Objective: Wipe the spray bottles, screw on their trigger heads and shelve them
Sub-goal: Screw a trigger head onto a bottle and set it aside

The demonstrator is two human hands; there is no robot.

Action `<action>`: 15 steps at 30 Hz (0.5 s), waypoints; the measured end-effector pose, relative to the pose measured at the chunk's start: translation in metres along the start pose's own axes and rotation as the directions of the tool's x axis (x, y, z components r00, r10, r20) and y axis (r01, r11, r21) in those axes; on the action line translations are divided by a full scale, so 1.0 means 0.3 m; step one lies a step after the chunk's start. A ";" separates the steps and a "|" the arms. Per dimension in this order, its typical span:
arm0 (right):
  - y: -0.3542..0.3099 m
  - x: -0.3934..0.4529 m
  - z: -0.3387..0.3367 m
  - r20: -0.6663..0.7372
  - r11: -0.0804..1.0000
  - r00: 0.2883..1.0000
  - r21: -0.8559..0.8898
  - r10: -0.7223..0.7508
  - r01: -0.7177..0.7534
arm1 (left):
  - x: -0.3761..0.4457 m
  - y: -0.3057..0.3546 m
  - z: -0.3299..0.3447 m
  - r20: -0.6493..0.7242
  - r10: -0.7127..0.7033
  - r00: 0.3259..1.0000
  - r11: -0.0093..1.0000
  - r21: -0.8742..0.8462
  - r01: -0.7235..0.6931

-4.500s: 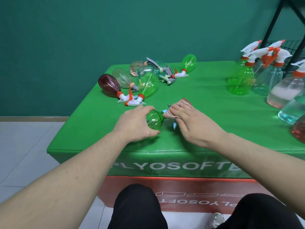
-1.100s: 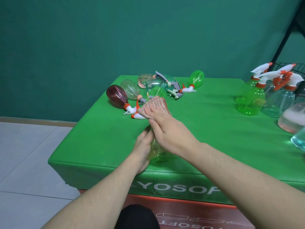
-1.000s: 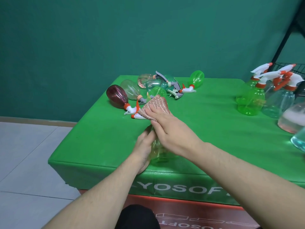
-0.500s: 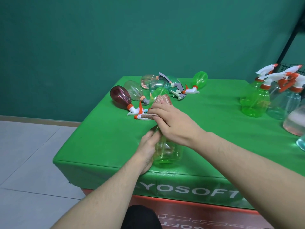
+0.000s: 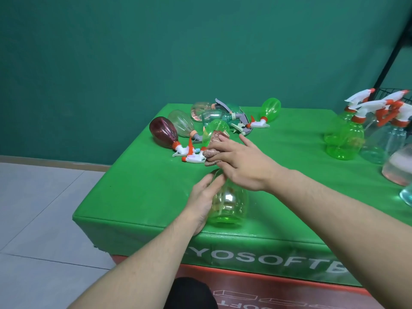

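Note:
A clear green spray bottle (image 5: pixel 229 204) stands upright near the front edge of the green table (image 5: pixel 138 188). My left hand (image 5: pixel 204 198) grips its left side. My right hand (image 5: pixel 240 166) sits over the bottle's neck and holds a brown patterned cloth (image 5: pixel 213 148) against the top, its index finger sticking out. The neck and any trigger head there are hidden under the hand and cloth.
Several bottles lie in a heap at the back left, among them a dark red one (image 5: pixel 163 132) and a green one (image 5: pixel 269 108). Upright bottles with white and orange trigger heads (image 5: pixel 344 134) stand at the right. A black wire shelf (image 5: pixel 392 92) shows at the far right.
The green bottle went from lying on the table to standing upright in my left hand. My right hand bunched the cloth and moved it down onto the bottle's top.

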State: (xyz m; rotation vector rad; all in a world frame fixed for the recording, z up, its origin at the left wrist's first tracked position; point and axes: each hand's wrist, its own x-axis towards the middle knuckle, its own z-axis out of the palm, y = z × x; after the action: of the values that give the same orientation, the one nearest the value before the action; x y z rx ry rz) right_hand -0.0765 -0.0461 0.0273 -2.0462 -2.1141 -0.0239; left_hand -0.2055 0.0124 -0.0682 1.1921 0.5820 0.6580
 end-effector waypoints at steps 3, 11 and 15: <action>-0.009 0.002 0.016 -0.026 0.999 0.999 0.001 -0.045 0.046 | -0.001 0.003 -0.005 -0.019 -0.032 0.999 0.999 -0.003 0.032; 0.009 -0.082 0.093 -0.242 0.952 0.964 0.254 -0.107 0.170 | 0.003 0.002 -0.004 0.000 -0.068 0.998 0.996 -0.063 0.068; 0.027 -0.133 0.135 -0.288 0.816 0.941 0.577 0.177 0.023 | -0.002 0.012 -0.002 0.003 -0.070 0.998 0.997 -0.041 0.070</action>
State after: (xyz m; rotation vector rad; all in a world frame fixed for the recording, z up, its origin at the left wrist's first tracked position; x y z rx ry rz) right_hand -0.0728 -0.0791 -0.0195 -1.6224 -1.5744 0.2404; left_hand -0.2070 0.0132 -0.0648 1.1293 0.6042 0.6071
